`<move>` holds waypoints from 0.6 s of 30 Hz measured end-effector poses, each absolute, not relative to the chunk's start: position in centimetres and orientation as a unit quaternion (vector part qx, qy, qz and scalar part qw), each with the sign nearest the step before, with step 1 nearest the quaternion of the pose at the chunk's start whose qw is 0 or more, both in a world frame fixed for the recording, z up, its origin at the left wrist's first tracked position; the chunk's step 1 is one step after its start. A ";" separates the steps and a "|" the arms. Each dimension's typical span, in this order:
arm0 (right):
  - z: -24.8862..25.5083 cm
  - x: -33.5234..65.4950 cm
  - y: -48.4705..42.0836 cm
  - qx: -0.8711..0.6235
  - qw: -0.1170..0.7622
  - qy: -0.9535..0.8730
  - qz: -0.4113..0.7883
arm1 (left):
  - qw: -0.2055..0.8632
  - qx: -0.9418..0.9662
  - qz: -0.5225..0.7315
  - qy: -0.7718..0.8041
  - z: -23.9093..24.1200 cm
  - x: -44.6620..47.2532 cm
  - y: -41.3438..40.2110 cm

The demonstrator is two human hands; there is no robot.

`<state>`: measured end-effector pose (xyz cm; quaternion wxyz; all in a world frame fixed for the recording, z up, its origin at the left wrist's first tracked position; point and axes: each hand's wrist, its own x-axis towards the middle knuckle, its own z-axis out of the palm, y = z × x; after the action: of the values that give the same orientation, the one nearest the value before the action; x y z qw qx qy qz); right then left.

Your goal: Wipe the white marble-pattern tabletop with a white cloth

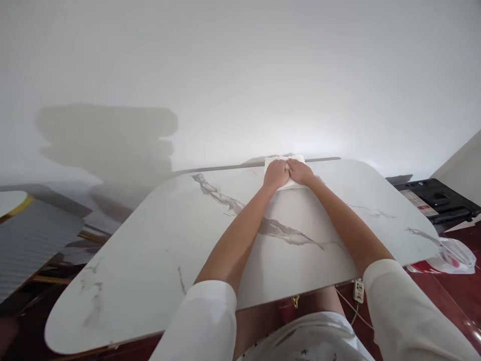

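Both arms stretch forward across a white marble-patterned table (pixel 150 240). At its far edge, by the wall, lies a white cloth (pixel 296 185). My left hand (pixel 277 174) presses on the cloth with its fingers together and bent over it. Right beside it, my right hand (pixel 299 171) also bears down on the cloth, fingers closed and pointing inward. The two hands nearly touch at the fingertips. Part of the cloth is hidden beneath them, and its edges show around the hands.
A pale wall (pixel 240 75) rises behind the table. To the right are a black case-like object (pixel 443 198) and a plastic bag (pixel 454 255) on the red floor. A white power strip (pixel 358 291) with a cord sits below the near edge. Grey ribbed furniture (pixel 33 245) stands left.
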<state>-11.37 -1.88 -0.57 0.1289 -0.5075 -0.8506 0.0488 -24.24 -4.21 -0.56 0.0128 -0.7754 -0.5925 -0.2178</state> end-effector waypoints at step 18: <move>-1.5 -7.0 4.8 -0.480 0.161 -0.857 0.091 | 0.045 -0.746 -0.183 -0.639 -0.6 -19.4 0.3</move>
<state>-7.00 4.76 -1.46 0.1606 -0.4804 -0.8574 0.0910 -19.40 0.32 -0.62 0.0450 -0.7462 -0.6385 -0.1829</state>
